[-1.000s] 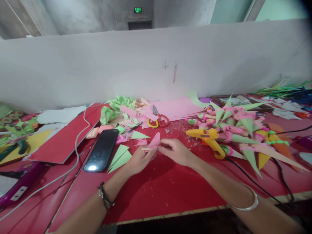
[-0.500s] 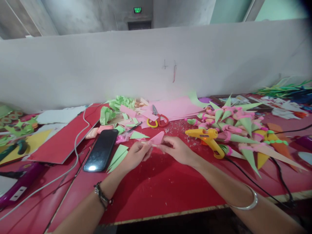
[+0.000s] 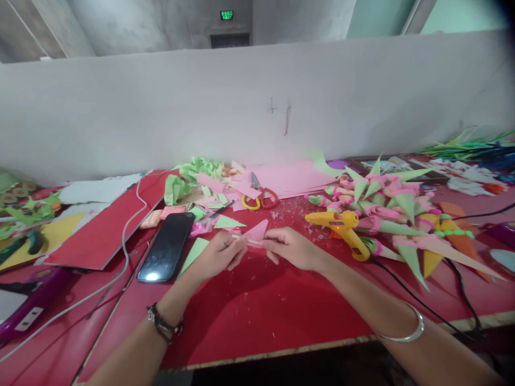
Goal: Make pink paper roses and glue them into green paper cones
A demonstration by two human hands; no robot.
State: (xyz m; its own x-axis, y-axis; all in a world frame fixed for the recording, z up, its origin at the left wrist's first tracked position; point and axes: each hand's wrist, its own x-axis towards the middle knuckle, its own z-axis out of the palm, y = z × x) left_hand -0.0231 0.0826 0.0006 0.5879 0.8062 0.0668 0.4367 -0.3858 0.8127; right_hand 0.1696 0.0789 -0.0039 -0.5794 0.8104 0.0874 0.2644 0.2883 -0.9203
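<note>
Pink paper, behind the surface's front edge; left hand has edged leftward, its fingers and the right hand's pinching opposite ends, apparently steadying it.

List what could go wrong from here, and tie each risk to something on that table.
The pink paper, held between the left hand and right hand, looks thin and might crease if pinched hard.
The yellow glue gun lies close to the right hand, its nozzle end pointing leftward; if hot, which I cannot tell, it might burn.
The gun's black cord runs beside the right forearm, so a sweep could snag it.
</note>
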